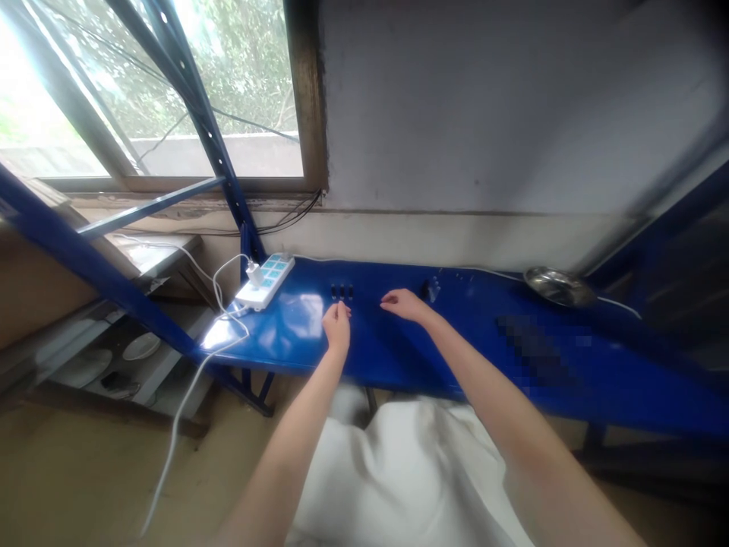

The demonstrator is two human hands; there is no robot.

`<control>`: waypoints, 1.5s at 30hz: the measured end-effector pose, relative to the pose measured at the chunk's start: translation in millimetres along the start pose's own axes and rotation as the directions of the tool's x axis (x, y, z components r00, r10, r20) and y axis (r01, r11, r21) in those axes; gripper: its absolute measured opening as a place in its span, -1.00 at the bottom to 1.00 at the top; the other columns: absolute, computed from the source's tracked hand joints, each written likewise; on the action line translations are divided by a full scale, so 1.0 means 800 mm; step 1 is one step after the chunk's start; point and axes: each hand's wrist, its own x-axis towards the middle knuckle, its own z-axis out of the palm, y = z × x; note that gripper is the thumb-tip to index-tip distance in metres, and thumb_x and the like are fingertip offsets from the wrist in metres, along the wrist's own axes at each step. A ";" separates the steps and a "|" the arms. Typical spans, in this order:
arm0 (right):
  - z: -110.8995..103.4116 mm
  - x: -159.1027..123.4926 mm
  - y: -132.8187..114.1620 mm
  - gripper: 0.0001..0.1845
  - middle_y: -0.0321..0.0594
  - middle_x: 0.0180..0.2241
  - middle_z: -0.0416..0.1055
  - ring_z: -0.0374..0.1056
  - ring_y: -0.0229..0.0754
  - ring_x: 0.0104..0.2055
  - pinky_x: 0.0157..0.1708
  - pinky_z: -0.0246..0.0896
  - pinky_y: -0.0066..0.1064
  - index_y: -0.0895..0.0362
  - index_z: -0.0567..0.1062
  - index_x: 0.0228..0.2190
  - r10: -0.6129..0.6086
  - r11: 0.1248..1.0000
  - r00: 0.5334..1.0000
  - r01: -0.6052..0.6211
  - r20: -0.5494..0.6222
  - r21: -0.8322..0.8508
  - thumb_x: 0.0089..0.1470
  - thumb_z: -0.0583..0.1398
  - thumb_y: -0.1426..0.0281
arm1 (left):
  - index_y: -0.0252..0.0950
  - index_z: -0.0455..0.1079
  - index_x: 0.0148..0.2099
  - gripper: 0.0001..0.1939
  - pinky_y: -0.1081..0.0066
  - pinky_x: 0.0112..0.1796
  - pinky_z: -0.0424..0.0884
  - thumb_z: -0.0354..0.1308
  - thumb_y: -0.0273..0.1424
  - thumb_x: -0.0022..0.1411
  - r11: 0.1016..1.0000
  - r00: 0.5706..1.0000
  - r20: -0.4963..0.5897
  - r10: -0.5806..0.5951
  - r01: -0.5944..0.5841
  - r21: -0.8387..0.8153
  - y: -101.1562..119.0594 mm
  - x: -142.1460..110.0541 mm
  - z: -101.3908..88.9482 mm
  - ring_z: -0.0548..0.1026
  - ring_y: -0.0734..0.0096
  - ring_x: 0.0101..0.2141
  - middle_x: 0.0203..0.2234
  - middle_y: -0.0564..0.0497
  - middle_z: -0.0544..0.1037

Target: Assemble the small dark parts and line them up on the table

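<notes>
Three small black pieces (342, 291) stand in a short row on the blue table (392, 346). Just in front of them is my left hand (337, 327), its fingertips pinched together beside the row. Whether it grips one of the pieces or something else is too small to tell. To the right, my right hand (404, 304) hovers low over the tabletop with thumb and fingers drawn together. Anything between those fingertips is hidden. Beyond my right hand lies a little group of dark pieces (424, 289) and clear pieces (435, 289).
A white power strip (266, 282) with a plug and cable lies at the table's left end. At the back right sits a shiny metal dish (555, 286). A blurred dark object (538, 349) lies on the right. Blue metal posts (213, 140) rise at the left.
</notes>
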 end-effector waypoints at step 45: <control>0.017 -0.060 0.105 -0.82 -0.12 -0.42 0.41 0.23 -0.10 -0.30 -0.27 0.05 -0.31 0.16 0.37 -0.47 0.127 0.982 0.523 -0.187 -0.843 0.033 -0.05 0.07 0.30 | -0.23 -0.10 0.28 -0.49 0.16 -0.10 0.22 -0.24 -0.40 0.28 0.420 0.538 0.811 0.228 -0.806 0.417 0.061 -0.035 0.142 0.26 0.15 -0.01 0.08 -0.17 0.26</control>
